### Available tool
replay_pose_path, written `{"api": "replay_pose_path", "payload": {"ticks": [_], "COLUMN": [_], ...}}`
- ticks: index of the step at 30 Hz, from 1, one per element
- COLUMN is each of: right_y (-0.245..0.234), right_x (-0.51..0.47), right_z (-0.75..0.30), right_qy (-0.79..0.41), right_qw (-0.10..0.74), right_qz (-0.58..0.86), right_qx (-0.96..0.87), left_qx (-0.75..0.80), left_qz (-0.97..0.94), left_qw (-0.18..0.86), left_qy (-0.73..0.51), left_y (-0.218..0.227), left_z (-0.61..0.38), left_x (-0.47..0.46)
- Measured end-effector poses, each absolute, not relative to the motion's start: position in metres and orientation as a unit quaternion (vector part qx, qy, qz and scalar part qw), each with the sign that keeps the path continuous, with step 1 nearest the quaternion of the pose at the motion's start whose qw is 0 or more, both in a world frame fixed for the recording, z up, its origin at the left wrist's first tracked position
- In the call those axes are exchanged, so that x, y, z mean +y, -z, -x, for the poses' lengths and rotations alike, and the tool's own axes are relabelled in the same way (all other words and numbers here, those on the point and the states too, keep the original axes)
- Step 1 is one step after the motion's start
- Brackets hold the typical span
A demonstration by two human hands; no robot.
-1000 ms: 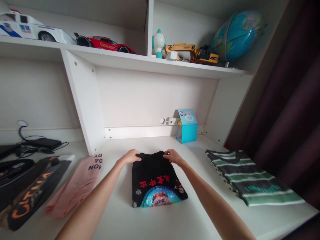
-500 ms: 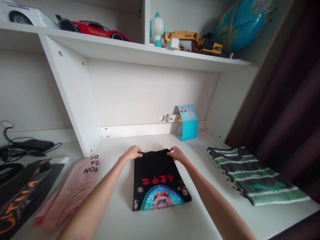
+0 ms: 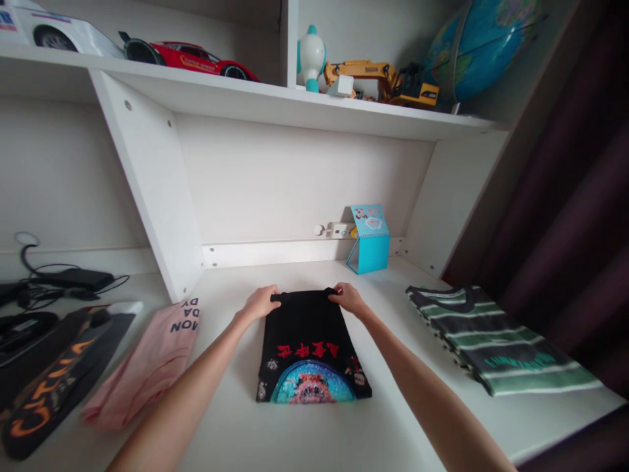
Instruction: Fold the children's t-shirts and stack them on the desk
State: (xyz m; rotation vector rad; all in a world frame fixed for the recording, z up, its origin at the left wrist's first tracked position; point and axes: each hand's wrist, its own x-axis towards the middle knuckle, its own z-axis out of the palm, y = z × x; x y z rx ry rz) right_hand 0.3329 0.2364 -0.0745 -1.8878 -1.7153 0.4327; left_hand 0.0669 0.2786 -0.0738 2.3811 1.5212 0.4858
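Observation:
A black T-shirt (image 3: 299,321), folded into a neat rectangle, lies on the white desk in front of me. Red characters and a round blue-and-pink print show on its near half. My left hand (image 3: 263,302) pinches its far left corner, thumb on top. At the far right corner, my right hand (image 3: 346,297) grips the cloth the same way. The fingers beneath the fabric are hidden. To the left is a folded pink garment (image 3: 152,360) with dark letters; a green-and-black striped shirt (image 3: 496,334) lies folded on the right.
A dark garment with orange lettering (image 3: 54,387) lies at far left, near a black power adapter (image 3: 86,278) and cables. Behind the T-shirt stand a blue desk calendar (image 3: 372,252) and a socket (image 3: 339,230). Toys and a globe (image 3: 484,49) sit on the shelf (image 3: 275,101) above.
The far edge of the black T-shirt is now bunched slightly at both corners under my fingers. Both hands keep their grip. The view has shifted a little.

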Motion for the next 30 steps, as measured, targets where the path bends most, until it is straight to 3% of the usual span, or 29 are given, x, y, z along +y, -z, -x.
{"api": "replay_pose_path", "payload": {"ticks": [7,11,14,17,19,23,30], "right_y": [-0.037,-0.063,-0.049,-0.027,-0.014,0.013,0.074], "right_x": [0.174,0.101,0.051,0.022,0.021,0.058,0.095], "right_z": [-0.357,-0.339,-0.313,-0.297,-0.298,-0.327,-0.366], "right_qy": [-0.030,0.102,0.094,-0.055,-0.130,-0.104,-0.056], "right_qw": [0.464,0.536,0.445,0.273,0.208,0.233,0.145], "right_qz": [0.609,0.486,0.441,0.381,0.365,0.479,0.592], "right_qx": [-0.643,-0.683,-0.774,-0.882,-0.898,-0.840,-0.791], "left_qx": [0.334,0.259,0.254,0.342,0.428,0.440,0.422], "left_qz": [-0.794,-0.801,-0.851,-0.887,-0.879,-0.888,-0.897], "left_qw": [0.248,0.254,0.273,0.270,0.207,0.130,0.120], "left_qy": [-0.444,-0.476,-0.370,-0.155,-0.040,-0.019,0.057], "left_y": [-0.016,-0.058,-0.049,-0.017,0.003,0.024,0.043], "left_z": [-0.084,-0.080,-0.063,-0.044,-0.039,-0.059,-0.118], "left_x": [0.256,0.228,0.224,0.234,0.239,0.227,0.171]}}
